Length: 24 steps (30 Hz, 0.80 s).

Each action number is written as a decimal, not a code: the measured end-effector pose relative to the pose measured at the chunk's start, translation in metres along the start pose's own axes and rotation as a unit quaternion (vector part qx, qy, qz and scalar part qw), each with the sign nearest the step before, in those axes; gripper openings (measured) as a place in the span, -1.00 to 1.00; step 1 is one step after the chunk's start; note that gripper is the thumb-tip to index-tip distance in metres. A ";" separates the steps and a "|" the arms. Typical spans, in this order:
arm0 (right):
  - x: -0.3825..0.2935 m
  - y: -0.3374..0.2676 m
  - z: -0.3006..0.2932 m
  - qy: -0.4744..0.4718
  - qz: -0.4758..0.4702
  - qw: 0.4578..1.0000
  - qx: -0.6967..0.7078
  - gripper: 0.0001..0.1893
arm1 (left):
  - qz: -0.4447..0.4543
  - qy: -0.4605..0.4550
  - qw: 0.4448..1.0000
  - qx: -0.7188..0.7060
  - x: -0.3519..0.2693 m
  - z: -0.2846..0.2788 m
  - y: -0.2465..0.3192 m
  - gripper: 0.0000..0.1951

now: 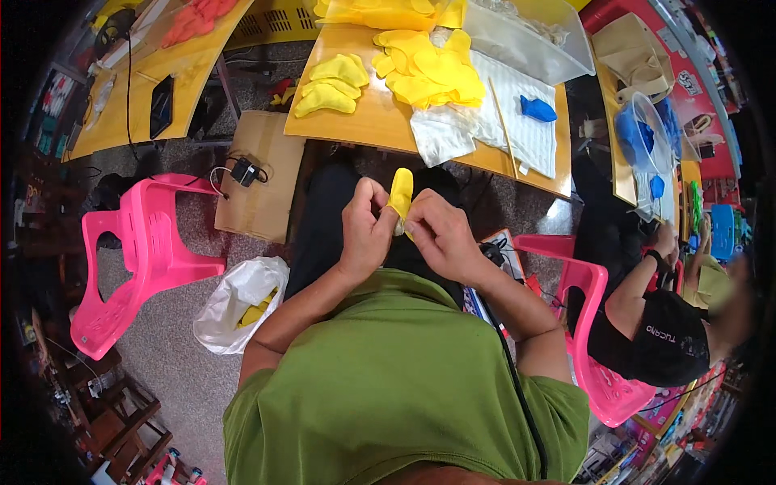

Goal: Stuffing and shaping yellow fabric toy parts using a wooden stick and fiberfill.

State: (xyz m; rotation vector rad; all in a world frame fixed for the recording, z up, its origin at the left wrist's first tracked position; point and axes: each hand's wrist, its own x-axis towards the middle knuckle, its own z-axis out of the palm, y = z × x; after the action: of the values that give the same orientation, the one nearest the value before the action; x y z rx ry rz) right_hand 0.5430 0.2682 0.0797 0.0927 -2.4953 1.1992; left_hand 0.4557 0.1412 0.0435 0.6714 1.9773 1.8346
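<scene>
Above my lap, a small yellow fabric piece stands upright between my two hands. My left hand pinches its lower left side between thumb and fingers. At its lower right edge, my right hand grips it with bent fingers. A bit of pale material shows at its lower end, mostly hidden by the fingers. On the wooden table ahead lie several plump yellow fabric pieces and a heap of flat yellow pieces. A thin wooden stick and a small blue fabric piece rest on white cloth.
A clear plastic bin stands at the table's back right. A white bag holding yellow pieces sits on the floor at left, near a pink chair and a cardboard box. Another person sits at right.
</scene>
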 end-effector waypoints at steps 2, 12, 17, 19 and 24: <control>-0.002 0.012 0.003 0.039 0.023 0.994 0.096 -0.94 | -0.057 -0.016 0.997 -0.051 0.002 -0.001 0.008 -0.87; -0.003 0.008 -0.003 0.024 0.058 0.995 0.078 -0.90 | -0.082 -0.127 0.974 -0.167 0.002 -0.009 0.007 -0.78; -0.002 0.006 0.003 -0.004 -0.011 1.000 -0.004 -0.83 | 0.092 -0.007 0.984 0.153 0.000 -0.005 0.002 -0.86; 0.000 0.005 0.004 -0.013 -0.006 1.000 -0.019 -0.83 | 0.096 0.006 0.981 0.167 -0.002 -0.003 -0.001 -0.85; 0.002 0.006 0.004 -0.004 -0.003 0.999 0.043 -0.88 | 0.080 0.019 0.981 0.176 -0.003 0.000 -0.001 -0.88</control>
State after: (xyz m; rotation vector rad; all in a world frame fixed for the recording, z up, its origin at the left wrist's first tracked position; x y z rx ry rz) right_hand 0.5385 0.2692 0.0737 0.1274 -2.4483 1.3066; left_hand 0.4579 0.1394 0.0428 0.9277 2.3623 1.6031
